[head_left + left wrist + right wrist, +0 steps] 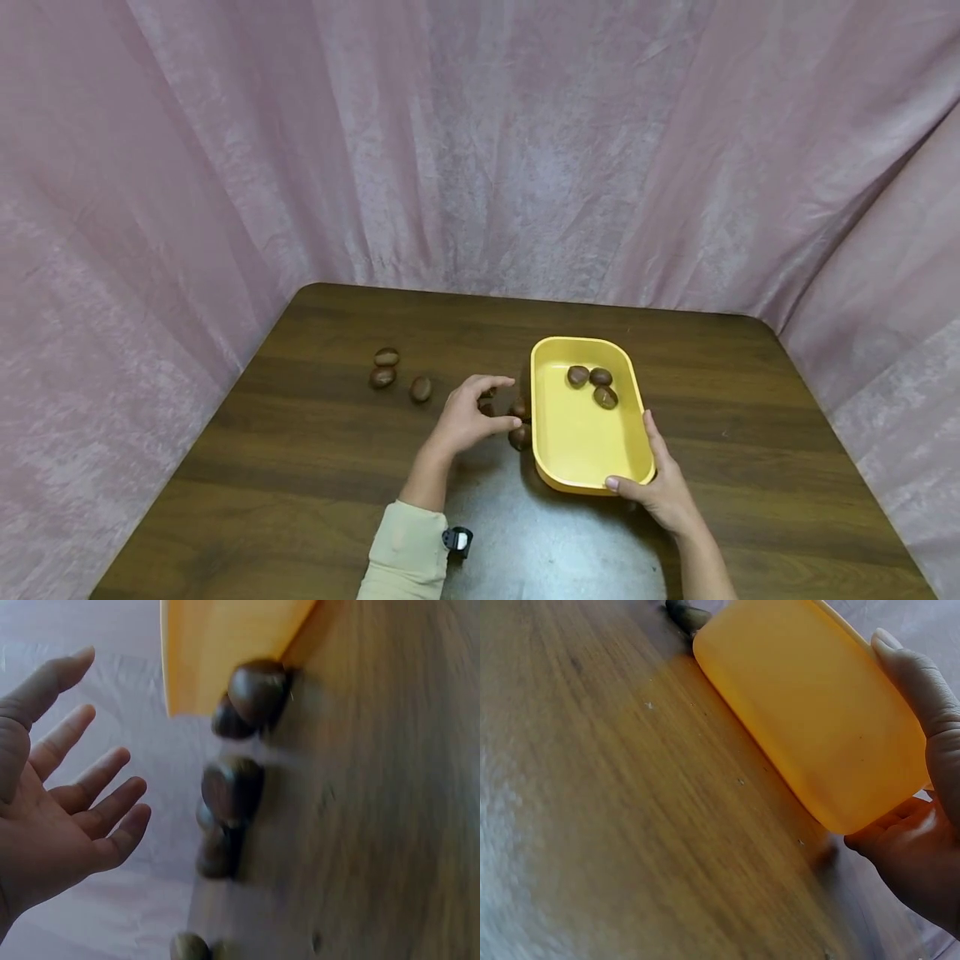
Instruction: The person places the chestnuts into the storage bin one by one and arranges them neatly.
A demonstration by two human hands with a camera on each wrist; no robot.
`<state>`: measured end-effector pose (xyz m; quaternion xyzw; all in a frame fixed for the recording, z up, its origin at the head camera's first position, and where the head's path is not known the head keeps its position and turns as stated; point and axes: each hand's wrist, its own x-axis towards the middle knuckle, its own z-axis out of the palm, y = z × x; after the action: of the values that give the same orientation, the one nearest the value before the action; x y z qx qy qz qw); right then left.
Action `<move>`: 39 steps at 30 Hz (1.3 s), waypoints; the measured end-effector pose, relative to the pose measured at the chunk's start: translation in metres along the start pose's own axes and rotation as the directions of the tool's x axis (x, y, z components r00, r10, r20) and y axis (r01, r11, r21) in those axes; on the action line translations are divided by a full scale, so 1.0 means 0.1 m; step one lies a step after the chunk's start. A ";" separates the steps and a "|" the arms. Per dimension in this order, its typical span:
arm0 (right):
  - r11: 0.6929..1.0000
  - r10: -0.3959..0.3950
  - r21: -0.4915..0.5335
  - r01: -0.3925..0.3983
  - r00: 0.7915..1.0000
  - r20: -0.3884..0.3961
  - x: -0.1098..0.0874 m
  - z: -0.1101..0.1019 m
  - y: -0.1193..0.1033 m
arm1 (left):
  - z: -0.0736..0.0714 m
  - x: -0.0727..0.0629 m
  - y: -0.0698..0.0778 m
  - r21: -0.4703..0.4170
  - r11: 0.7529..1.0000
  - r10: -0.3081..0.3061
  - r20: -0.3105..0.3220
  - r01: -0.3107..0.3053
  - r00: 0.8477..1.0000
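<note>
My right hand (663, 492) grips the yellow plastic container (588, 450) at its near right corner, thumb on the near rim and fingers along the right side. In the right wrist view the fingers (889, 832) reach under the container's lower edge. Three brown chestnuts (605, 397) lie inside, toward the far end. My left hand (468, 417) is just left of the container, fingers spread and nothing in its grasp. Several chestnuts (519, 437) sit on the table beside and partly behind that hand, two of them right at the container's left wall. In the left wrist view they stand in a blurred row (232, 787).
Three more chestnuts (383, 377) lie on the wooden table (300, 450) farther left. A pink curtain (495, 150) hangs behind the table's back edge and along its sides. A grey, shiny patch (555, 542) shows on the near part of the tabletop.
</note>
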<state>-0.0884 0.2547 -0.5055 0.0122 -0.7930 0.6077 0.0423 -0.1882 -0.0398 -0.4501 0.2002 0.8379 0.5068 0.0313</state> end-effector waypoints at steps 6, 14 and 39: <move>1.000 -0.010 0.007 0.010 1.000 0.000 0.00 0.01 0.01 | -0.12 -0.06 -0.18 0.023 0.998 -0.053 0.011 0.052 0.999; 1.000 -0.012 -0.004 0.012 1.000 -0.003 0.00 0.01 0.01 | -0.23 -0.09 -0.32 0.040 0.990 -0.137 0.002 0.137 0.991; 1.000 -0.017 0.016 0.017 1.000 0.001 -0.01 0.01 0.03 | -0.25 0.04 -0.62 0.120 0.953 -0.286 0.057 0.277 0.957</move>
<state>-0.0875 0.2548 -0.5087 0.0196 -0.7879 0.6137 0.0469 -0.2170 -0.0845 -0.4909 0.0987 0.8830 0.4421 0.1229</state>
